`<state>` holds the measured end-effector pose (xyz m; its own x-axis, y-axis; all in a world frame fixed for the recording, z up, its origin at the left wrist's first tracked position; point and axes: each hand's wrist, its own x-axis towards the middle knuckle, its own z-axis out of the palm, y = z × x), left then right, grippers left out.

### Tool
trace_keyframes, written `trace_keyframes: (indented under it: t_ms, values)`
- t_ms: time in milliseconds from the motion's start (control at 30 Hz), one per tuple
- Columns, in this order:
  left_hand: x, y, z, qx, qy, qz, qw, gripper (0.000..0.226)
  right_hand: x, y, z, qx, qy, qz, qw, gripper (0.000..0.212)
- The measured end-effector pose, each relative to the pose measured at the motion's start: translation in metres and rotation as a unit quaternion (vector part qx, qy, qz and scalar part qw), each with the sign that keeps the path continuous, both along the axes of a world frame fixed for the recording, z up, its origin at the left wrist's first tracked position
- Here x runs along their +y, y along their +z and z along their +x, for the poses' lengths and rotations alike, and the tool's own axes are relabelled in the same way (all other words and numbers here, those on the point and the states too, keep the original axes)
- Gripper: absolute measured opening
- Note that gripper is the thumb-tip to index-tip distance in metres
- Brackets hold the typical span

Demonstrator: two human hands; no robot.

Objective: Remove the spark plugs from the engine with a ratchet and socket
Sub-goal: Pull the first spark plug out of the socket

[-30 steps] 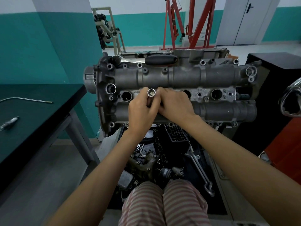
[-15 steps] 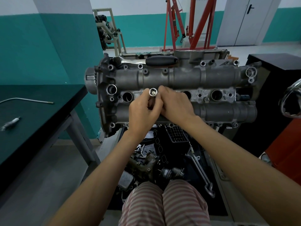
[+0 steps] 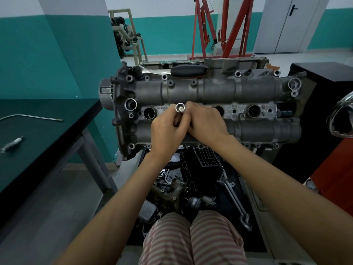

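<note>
Head view: both hands' fingers (image 3: pixel 181 121) grip socket (image 3: pixel 180 107) mid-engine (image 3: pixel 248 88).

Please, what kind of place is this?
Probably an auto repair or training workshop: a bare engine on a stand, a red hoist behind it, and loose engine parts on the floor below.

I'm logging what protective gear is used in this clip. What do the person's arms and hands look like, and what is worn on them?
Both arms are bare from the frame edge to the wrist, with no sleeves in view. The left hand and right hand carry no gloves, and no watch, ring or bracelet shows. The only clothing in view is striped trousers, pink and pale, at the bottom.
</note>
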<state>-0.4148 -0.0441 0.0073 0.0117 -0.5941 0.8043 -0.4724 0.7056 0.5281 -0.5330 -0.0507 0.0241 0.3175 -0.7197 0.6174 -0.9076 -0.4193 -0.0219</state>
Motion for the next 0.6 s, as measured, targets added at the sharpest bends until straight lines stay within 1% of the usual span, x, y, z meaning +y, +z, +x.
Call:
trace_keyframes:
  t_ms: [167, 267, 467, 600]
  values:
    - [0.0003, -0.0002, -0.0001, 0.006, -0.007, 0.006, 1.0, 0.035, 0.0012, 0.0001, 0.0009, -0.009, -0.004, 0.003, 1.0, 0.024]
    - [-0.0026, -0.0017, -0.0004, 0.005, 0.006, 0.011, 1.0, 0.037, 0.0024, 0.002, 0.0001, -0.009, -0.009, -0.002, 1.0, 0.027]
    - [-0.0021, -0.0006, 0.0, -0.002, 0.003, -0.001, 1.0, 0.037, 0.0015, 0.0012, 0.0005, 0.012, -0.009, -0.002, 1.0, 0.027]
    - [-0.0002, -0.0007, -0.0003, 0.01, -0.006, 0.01, 1.0, 0.034, 0.0019, 0.0018, 0.001, -0.008, 0.0, 0.007, 1.0, 0.027]
